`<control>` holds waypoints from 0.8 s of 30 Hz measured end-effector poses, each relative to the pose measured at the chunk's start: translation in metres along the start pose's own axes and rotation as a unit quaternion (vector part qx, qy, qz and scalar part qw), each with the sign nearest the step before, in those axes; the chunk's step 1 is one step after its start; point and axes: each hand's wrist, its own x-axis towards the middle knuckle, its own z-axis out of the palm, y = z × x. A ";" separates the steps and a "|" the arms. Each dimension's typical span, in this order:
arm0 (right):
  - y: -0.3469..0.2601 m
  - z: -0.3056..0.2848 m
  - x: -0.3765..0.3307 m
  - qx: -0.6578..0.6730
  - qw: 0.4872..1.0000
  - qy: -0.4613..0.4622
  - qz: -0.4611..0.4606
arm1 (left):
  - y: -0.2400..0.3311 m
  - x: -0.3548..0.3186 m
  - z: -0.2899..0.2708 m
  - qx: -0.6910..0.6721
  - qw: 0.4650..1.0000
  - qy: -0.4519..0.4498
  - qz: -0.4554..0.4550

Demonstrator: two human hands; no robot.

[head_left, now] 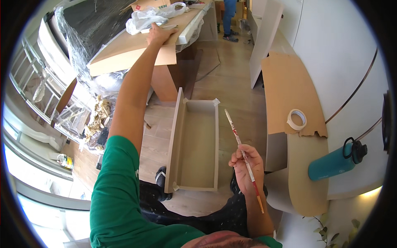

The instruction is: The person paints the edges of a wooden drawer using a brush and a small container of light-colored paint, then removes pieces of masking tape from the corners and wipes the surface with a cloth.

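Right hand (pixel 247 167), closest to the lens, pinches a thin paintbrush (pixel 243 152) mid-handle, tip angled up, clear of the open wooden box (pixel 198 144) on the floor. Left hand (pixel 159 34) reaches far, fingers spread flat on the cardboard-covered tabletop (pixel 124 51) beside crumpled plastic bags (pixel 153 16), holding nothing.

A home under renovation is suggested: plastic-wrapped furniture (pixel 89 25), bare brown fibreboard panels (pixel 289 93), an unfinished open wooden box (pixel 196 144) on the plank floor (pixel 235 91), and a roll of masking tape (pixel 296 119).
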 end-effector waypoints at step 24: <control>-0.030 0.068 0.001 -0.228 0.962 -0.014 -0.147 | -0.084 -0.385 -0.190 -0.469 0.849 -0.231 0.078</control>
